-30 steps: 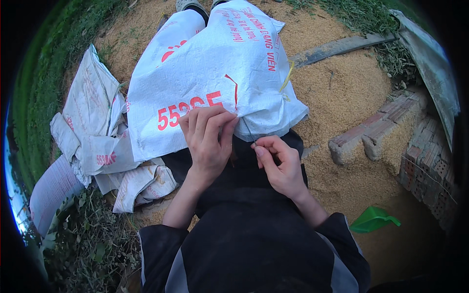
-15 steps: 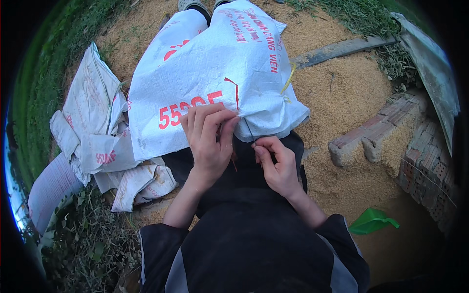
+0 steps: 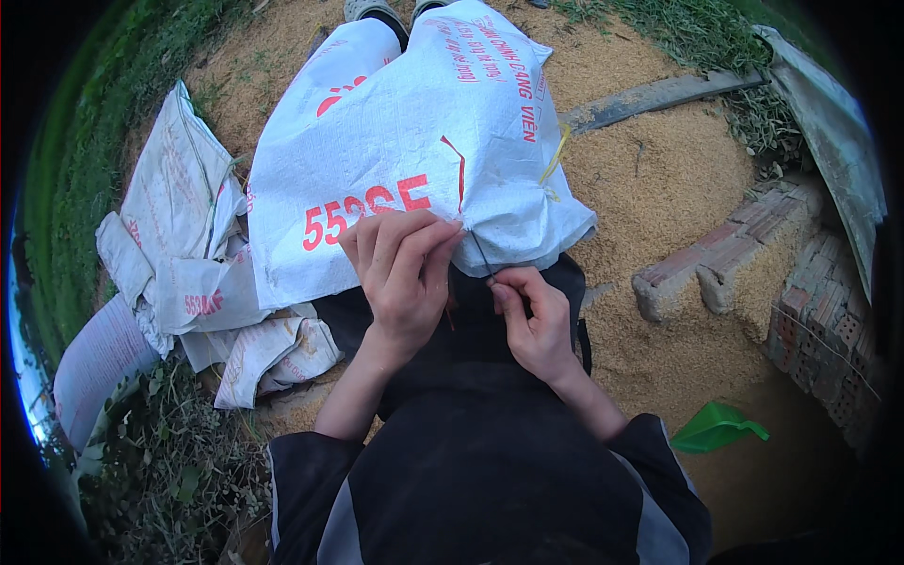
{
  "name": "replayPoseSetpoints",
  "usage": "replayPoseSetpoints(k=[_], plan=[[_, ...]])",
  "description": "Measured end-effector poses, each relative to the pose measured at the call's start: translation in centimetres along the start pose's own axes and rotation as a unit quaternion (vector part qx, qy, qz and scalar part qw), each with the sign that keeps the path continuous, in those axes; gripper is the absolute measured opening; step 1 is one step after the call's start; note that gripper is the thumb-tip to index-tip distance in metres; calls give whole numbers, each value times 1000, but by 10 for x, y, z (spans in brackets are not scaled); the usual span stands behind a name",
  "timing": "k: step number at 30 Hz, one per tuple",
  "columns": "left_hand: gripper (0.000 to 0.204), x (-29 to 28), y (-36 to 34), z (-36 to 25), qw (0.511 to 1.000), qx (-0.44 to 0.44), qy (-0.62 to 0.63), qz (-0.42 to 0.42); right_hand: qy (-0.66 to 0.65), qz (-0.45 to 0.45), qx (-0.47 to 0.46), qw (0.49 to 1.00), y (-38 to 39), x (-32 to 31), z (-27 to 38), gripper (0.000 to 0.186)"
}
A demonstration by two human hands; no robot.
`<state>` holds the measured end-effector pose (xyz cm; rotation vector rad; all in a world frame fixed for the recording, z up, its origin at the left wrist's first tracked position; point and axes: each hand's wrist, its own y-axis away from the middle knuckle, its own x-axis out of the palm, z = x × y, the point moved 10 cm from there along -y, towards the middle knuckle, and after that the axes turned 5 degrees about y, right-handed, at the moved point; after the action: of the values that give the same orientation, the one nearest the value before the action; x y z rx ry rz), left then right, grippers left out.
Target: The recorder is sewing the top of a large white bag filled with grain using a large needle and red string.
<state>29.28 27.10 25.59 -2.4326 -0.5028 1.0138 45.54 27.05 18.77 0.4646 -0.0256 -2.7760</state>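
Across my lap and legs lies a white woven sack (image 3: 377,132) with red print. My left hand (image 3: 400,273) is closed in a pinch on the sack's fabric near its close edge, where the cloth puckers. Just to the right, my right hand (image 3: 535,325) grips the lower end of a thin dark needle (image 3: 484,258) between thumb and fingers. The needle's upper end meets the sack beside my left fingertips. From that spot a red plastic strand (image 3: 461,176) runs up over the sack. A yellow strand (image 3: 556,155) hangs at the sack's right side.
Several folded, dirty white sacks (image 3: 179,202) lie to the left. Grain-like tan husks (image 3: 659,179) cover the ground, with a grey plank (image 3: 659,99) across them. At the right are broken brick pieces (image 3: 730,245), a grey sheet (image 3: 829,141) and a green plastic piece (image 3: 718,428).
The red strand's loose end has shifted slightly upward and right. My left fingers have shifted slightly; the right hand stays nearly in place on the needle.
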Motion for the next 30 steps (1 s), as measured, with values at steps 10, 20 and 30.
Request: replayPoseSetpoints(k=[10,20,30], plan=[[16,9,-4,-3,996,-22,42,72,-164,-21,94,982,1,22,-13,7],[21,39,-22,51,917,-309,234,91,-284,56,225,930,11,23,-17,21],[13,40,0,56,913,-316,254,51,-319,100,244,910,8,35,-17,22]])
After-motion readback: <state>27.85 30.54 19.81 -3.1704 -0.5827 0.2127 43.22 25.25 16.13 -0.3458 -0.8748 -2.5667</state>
